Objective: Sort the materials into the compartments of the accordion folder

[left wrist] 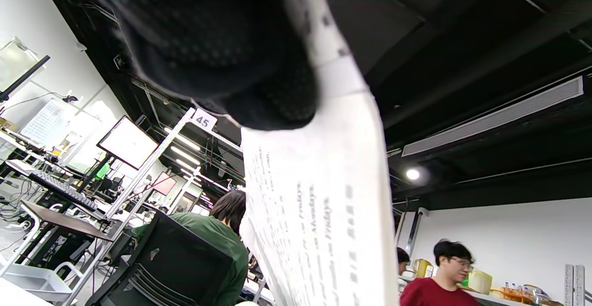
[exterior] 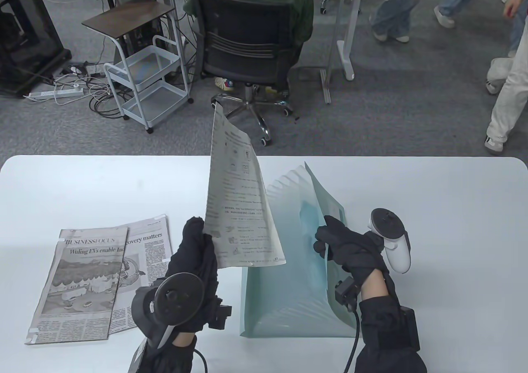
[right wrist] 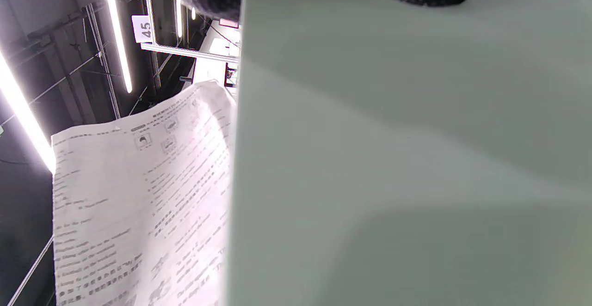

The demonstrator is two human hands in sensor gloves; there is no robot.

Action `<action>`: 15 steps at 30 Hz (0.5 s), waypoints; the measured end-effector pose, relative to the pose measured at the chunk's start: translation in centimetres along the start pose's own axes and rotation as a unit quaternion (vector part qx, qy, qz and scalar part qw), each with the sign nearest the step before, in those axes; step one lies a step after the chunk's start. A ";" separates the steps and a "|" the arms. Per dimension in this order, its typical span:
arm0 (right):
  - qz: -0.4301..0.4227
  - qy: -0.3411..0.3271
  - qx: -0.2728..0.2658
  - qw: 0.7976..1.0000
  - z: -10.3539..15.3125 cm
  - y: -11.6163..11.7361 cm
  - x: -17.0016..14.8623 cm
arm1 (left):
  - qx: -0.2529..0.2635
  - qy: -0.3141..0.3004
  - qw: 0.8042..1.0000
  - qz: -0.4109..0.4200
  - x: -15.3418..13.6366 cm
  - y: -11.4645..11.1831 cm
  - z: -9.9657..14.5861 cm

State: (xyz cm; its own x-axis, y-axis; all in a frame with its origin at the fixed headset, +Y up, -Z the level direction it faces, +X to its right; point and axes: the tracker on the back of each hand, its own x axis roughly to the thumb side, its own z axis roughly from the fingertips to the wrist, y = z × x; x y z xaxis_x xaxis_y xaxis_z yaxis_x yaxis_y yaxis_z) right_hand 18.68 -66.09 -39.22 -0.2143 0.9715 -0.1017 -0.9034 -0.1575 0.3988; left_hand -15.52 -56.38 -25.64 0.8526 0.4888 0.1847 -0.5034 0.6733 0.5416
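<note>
In play: left hand [exterior: 194, 257] pinches printed sheet [exterior: 239, 200] upright beside accordion folder [exterior: 288, 282]
Folder: right hand [exterior: 350, 249] grips front flap [exterior: 330, 220], pockets fanned
Waiting: newspapers [exterior: 99, 278] unsorted on table [exterior: 453, 224]

We read "BUSINESS FOCUS" and "Wuling EVs enable" on the top newspaper [exterior: 80, 282], "covery matters" on the clipping [exterior: 144, 261] at its 3 o'clock, "45" on a tag [left wrist: 202, 120]

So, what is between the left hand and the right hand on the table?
In the table view, the printed sheet gripped by the left hand and the open accordion folder, whose flap the right hand holds, lie between them.
</note>
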 end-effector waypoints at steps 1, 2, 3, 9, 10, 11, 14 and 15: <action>-0.001 0.000 0.001 1.000 0.0 0.0 0.0 | -0.004 -0.001 1.000 0.000 0.0 -0.2 0.0; -0.001 0.000 0.001 1.000 0.0 0.0 0.0 | -0.009 -0.003 1.000 0.001 0.1 -0.3 0.0; -0.002 0.000 0.001 1.000 0.0 0.1 0.0 | -0.012 -0.005 1.000 0.002 0.1 -0.5 0.0; -0.002 -0.002 -0.004 1.000 0.1 -0.1 0.0 | -0.027 -0.023 0.999 -0.012 1.0 -1.3 0.4; -0.003 -0.002 -0.004 1.000 0.1 -0.1 0.0 | -0.029 -0.028 0.999 -0.014 1.2 -1.4 0.5; -0.005 -0.002 -0.003 1.000 0.1 -0.1 0.0 | -0.032 -0.031 0.999 -0.017 1.3 -1.6 0.6; -0.006 -0.003 -0.003 1.000 0.1 -0.1 0.1 | -0.040 -0.042 0.998 -0.024 1.8 -1.9 0.8; -0.006 -0.003 -0.003 1.000 0.2 -0.1 0.1 | -0.043 -0.046 0.998 -0.025 2.0 -2.0 1.0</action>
State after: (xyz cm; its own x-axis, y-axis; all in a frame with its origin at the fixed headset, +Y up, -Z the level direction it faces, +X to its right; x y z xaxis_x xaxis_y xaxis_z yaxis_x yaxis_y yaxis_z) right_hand 18.79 -65.94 -39.11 -0.2014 0.9743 -0.1009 -0.9080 -0.1471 0.3922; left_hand -12.66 -57.25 -25.55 0.8846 0.4024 0.2356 -0.4660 0.7430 0.4804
